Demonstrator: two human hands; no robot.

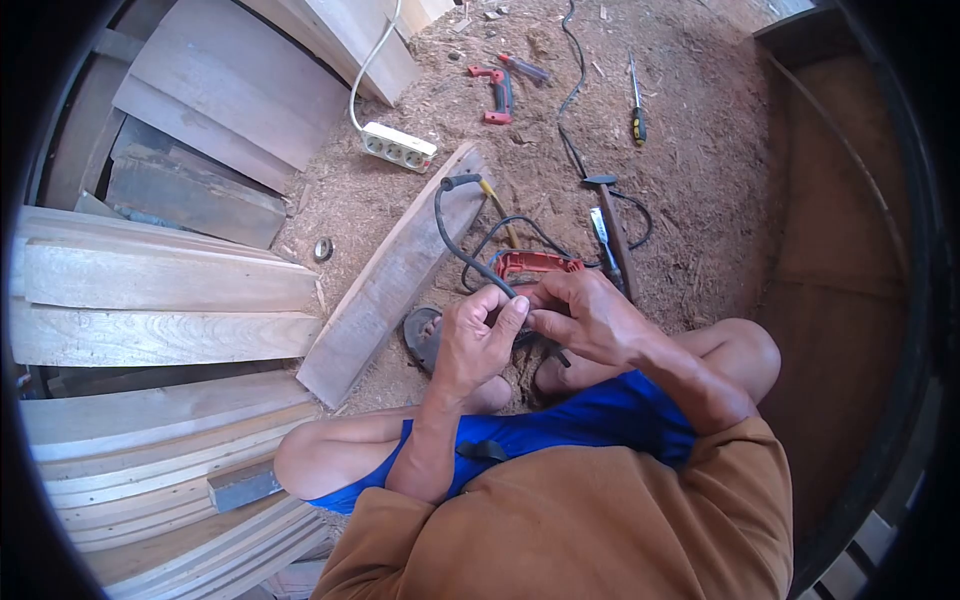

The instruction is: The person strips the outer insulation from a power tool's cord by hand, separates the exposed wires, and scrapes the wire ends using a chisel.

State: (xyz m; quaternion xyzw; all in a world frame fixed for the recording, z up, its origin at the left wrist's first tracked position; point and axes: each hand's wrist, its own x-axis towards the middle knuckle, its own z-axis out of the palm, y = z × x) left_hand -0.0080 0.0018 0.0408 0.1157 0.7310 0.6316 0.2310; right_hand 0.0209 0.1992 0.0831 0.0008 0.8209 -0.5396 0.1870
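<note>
A thick black power cord [449, 228] loops down from the board into my hands. My left hand [474, 338] pinches it between thumb and fingers. My right hand [592, 318] is closed against the same stretch of cord, its fingertips almost meeting the left thumb; the exact contact spot is hidden. A short black end of the cord sticks out below the hands. Just beyond my fingers lies an open red tool housing [538, 262], partly covered by the right hand. Next to it are a chisel [601, 226] and a hammer [625, 245] with a wooden handle.
A plank [385, 285] lies slanted at the left, a yellow-handled tool [500, 212] by its far end. Farther off are a power strip [398, 147], a red-and-grey tool part [499, 98] and two screwdrivers [638, 122]. Stacked boards [170, 285] fill the left; sawdust covers the ground.
</note>
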